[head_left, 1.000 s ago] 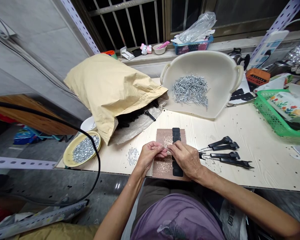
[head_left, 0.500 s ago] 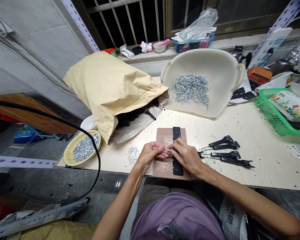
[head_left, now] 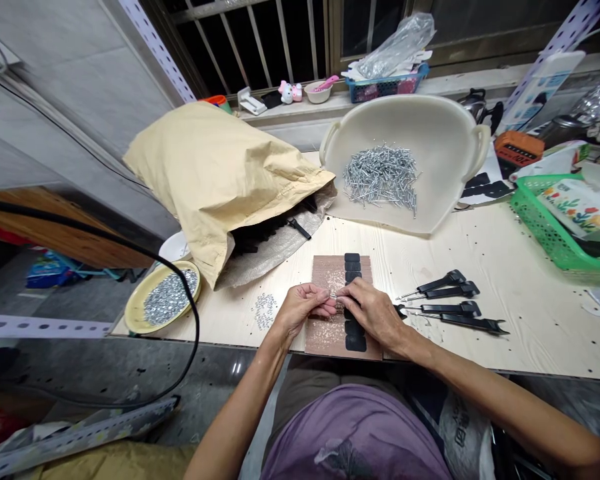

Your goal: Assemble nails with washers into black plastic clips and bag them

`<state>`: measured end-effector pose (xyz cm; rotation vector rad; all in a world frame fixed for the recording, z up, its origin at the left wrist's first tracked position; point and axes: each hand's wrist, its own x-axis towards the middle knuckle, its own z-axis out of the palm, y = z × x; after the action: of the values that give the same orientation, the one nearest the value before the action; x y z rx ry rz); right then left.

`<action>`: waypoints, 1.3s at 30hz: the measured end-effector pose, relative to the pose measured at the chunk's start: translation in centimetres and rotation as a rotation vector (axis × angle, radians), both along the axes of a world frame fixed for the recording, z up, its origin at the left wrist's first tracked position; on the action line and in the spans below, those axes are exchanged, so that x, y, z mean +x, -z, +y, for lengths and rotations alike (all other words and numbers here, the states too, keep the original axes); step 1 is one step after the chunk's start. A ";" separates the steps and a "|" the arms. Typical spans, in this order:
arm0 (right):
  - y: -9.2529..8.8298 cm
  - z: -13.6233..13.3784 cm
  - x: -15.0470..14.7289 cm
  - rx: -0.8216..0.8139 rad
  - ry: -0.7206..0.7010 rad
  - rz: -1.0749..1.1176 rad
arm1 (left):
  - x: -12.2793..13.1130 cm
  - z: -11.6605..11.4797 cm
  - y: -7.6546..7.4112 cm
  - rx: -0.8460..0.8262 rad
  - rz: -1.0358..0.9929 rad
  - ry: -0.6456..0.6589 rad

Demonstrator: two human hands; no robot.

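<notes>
My left hand (head_left: 305, 308) and my right hand (head_left: 373, 312) meet fingertip to fingertip above a brown board (head_left: 325, 340). Both are closed in a pinch on a thin silver screw (head_left: 333, 297), whose ends are hidden by the fingers. A column of black rounded pads (head_left: 355, 341) runs down the board, partly covered by my right hand. Just past that hand's wrist side, a black forked end (head_left: 401, 311) peeks out; whether the hand touches it I cannot tell. Several black-handled pieces with metal shafts (head_left: 453, 291) lie to the right.
A white basin (head_left: 445, 140) holds a heap of silver screws (head_left: 383, 177). Black parts show in the mouth of a tan sack (head_left: 220, 173). Small silver pieces fill a yellow bowl (head_left: 130, 313); others lie scattered (head_left: 265, 311) beside my left hand. A green basket (head_left: 545, 233) stands right. A black cable (head_left: 196, 333) hangs left.
Both hands stay pinched over the board in nearly the same place. The thin metal piece between the fingertips shows slightly more clearly. The whole view has shifted very slightly.
</notes>
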<state>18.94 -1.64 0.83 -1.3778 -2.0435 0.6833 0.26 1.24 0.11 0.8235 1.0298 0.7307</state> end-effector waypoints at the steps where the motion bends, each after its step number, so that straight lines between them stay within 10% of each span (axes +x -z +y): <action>1: 0.1 0.1 0.0 -0.021 -0.001 0.014 | 0.0 0.0 0.0 0.004 0.006 0.003; 13: 0.2 -0.2 0.2 0.034 -0.046 -0.048 | 0.1 0.0 0.4 0.018 0.024 0.022; 22: 0.9 1.3 -0.5 -0.908 -0.028 0.738 | -0.3 0.1 0.1 0.073 0.051 0.045; 39: 0.6 0.9 -0.2 -0.196 0.018 0.213 | 0.1 0.0 0.1 0.096 0.075 -0.032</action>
<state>18.73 -0.75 0.27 -1.3632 -1.8338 1.0003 0.36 1.19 -0.03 0.9243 1.0838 0.7864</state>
